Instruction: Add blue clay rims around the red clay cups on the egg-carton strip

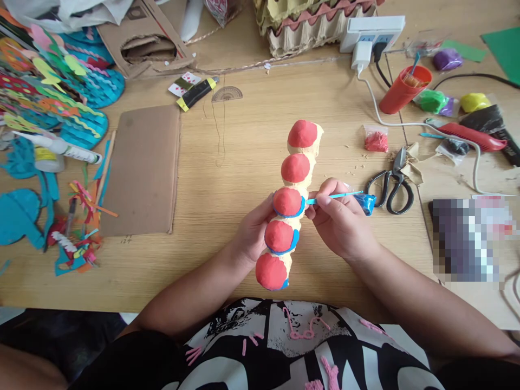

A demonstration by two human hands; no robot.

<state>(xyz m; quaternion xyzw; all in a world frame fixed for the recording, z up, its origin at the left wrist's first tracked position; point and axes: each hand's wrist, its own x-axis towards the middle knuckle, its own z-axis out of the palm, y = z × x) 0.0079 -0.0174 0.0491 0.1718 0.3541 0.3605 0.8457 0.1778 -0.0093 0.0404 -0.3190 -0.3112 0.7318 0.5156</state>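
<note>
A cream egg-carton strip point(312, 157) stands out in front of me, tilted slightly, its several domes covered in red clay. Blue clay point(296, 238) edges the lower right side of the three nearest domes. From the left, my left hand point(255, 230) grips the strip around its middle, its fingers partly hidden behind it. My right hand point(339, 219) pinches a thin blue modelling tool point(337, 196), whose tip is at the blue edge of the middle dome. Just beyond those fingers lies a small packet of blue clay point(366, 203).
Black-handled scissors point(392, 184), a red clay packet point(376, 139) and a red cup point(406, 89) are on the right. A white cable runs from the power strip point(374, 33). On the left lie a cardboard sheet point(138, 170) and coloured scraps point(77, 246). Egg trays point(300, 32) stand behind.
</note>
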